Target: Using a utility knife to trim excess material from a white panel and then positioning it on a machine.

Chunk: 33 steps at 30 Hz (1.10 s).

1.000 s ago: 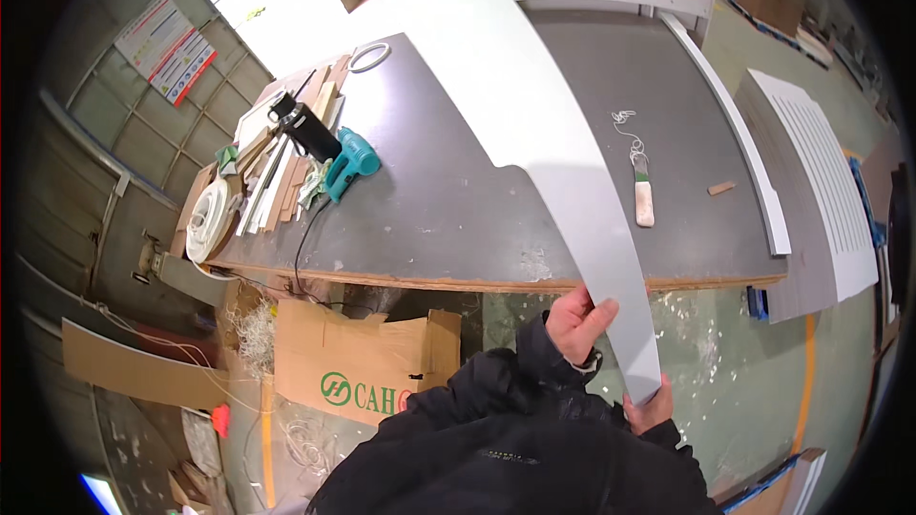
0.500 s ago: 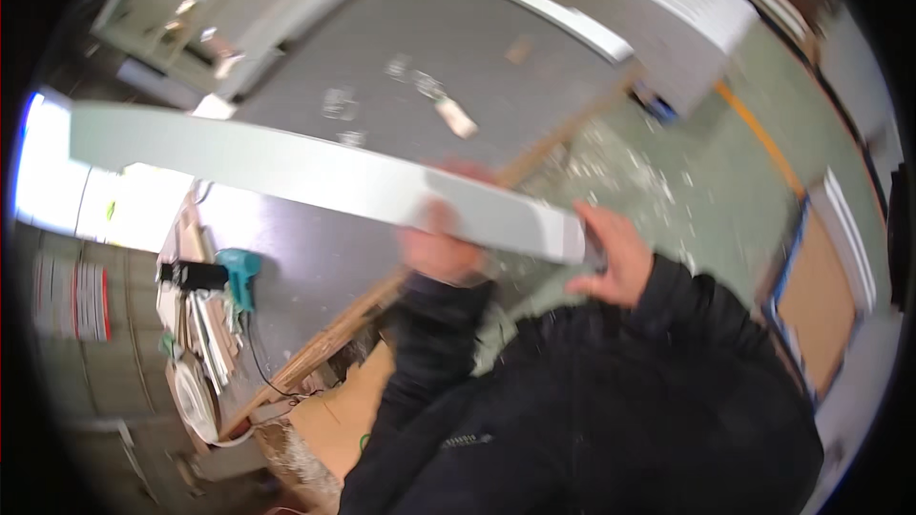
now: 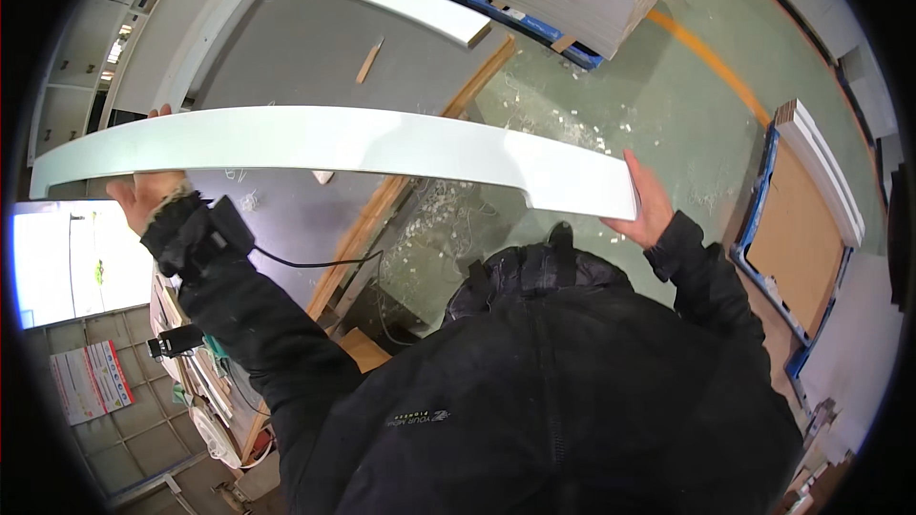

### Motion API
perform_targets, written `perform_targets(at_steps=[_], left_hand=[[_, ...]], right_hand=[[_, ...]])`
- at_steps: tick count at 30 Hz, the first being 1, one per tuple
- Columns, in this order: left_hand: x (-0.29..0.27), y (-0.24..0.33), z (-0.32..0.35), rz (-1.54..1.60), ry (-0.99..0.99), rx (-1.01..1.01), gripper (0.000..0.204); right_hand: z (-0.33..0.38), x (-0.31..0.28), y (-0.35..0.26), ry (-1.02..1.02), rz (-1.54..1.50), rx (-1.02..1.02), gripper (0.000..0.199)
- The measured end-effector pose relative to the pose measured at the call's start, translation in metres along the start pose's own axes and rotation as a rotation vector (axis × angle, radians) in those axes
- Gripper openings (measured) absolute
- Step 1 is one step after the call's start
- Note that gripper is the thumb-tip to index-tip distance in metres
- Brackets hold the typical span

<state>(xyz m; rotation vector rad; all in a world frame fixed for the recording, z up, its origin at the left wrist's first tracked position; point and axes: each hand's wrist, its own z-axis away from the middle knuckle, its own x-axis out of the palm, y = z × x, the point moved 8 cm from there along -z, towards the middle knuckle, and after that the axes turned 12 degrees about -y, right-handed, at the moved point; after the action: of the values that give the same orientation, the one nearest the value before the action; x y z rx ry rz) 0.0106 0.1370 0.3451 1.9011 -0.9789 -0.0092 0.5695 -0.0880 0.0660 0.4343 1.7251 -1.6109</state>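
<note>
A long white panel [image 3: 334, 138] spans the space before a worker, held over a grey workbench [image 3: 248, 67] and the floor, apparently gripped toward both ends for balance. The left hand [image 3: 148, 193], arm extended, clasps opposite edges; the right hand [image 3: 649, 200], elbow bent, clasps the right end. Beyond lies another white strip [image 3: 401, 5].

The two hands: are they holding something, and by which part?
Yes, a long white curved panel. The left hand grips across its width near the left end; the right hand holds the right end.
</note>
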Motion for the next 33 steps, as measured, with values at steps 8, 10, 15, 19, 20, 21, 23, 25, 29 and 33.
perform_targets(at_steps=[8, 10, 15, 19, 20, 21, 23, 25, 29, 33], left_hand=[[0.019, -0.264, 0.0, 0.123, 0.504, 0.009, 0.045], [0.016, -0.313, -0.005, 0.064, 0.686, -0.168, 0.04], [-0.052, -0.439, -0.036, -0.239, 0.661, -0.679, 0.04], [-0.148, -0.493, -0.057, -0.337, 0.781, -0.661, 0.055], [-0.13, -0.494, -0.087, -0.588, 0.694, -0.784, 0.062], [-0.156, -0.481, -0.093, -0.591, 0.706, -0.77, 0.062], [-0.208, -0.482, -0.106, -0.605, 0.535, -0.915, 0.062], [-0.197, -0.478, -0.143, -0.588, 0.448, -0.913, 0.052], [-0.236, -0.488, -0.159, -0.803, 0.518, -0.606, 0.046], [-0.249, -0.505, -0.144, -0.904, 0.601, -0.837, 0.074]], right_hand=[[-0.028, -0.013, 0.056, -0.403, -0.275, 0.186, 0.044], [-0.021, -0.013, 0.103, -0.219, -0.493, 0.287, 0.033], [-0.033, -0.027, 0.122, -0.005, -0.42, 0.408, 0.028], [-0.104, -0.039, 0.098, 0.063, -0.379, 0.434, 0.034], [-0.114, -0.049, 0.104, 0.125, -0.314, 0.498, 0.034], [-0.137, -0.05, 0.094, 0.121, -0.31, 0.481, 0.034], [-0.19, -0.05, 0.082, 0.085, -0.279, 0.44, 0.036], [-0.237, -0.046, 0.086, 0.014, -0.239, 0.434, 0.04], [-0.343, -0.014, 0.084, -0.017, -0.292, 0.328, 0.042], [-0.41, -0.004, 0.063, -0.118, -0.116, 0.256, 0.04]])
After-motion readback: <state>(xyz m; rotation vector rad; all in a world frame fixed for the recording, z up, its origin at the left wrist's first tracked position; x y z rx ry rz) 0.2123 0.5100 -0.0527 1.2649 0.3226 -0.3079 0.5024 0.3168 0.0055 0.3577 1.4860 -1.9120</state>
